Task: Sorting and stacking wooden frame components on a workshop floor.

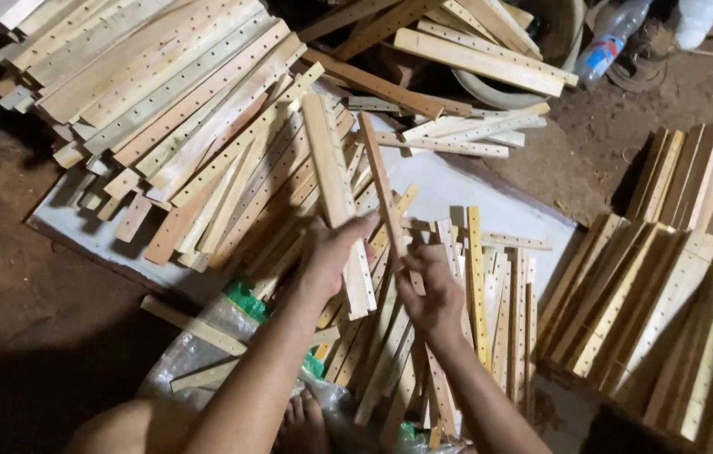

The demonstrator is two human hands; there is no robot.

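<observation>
While sorting over the heap: left hand point(335, 252) closed round a pale drilled slat point(335, 189), lifted upright clear of the pile; right hand point(434, 290) pinched shut on a narrower reddish slat point(382, 189), tilted beside the first, seemingly for comparison; underneath, loose perforated strips point(491, 294) on a white sheet point(491, 193); stacked long slats point(163, 76) up left, leaning bundles point(659, 294) at right crowding the space; plastic bottle point(613, 38) beyond; crumpled clear bag point(205, 345) near a bare foot point(302, 424).

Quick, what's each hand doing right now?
Left hand: closed on a pale wooden slat.
Right hand: closed on a narrower reddish slat.
</observation>
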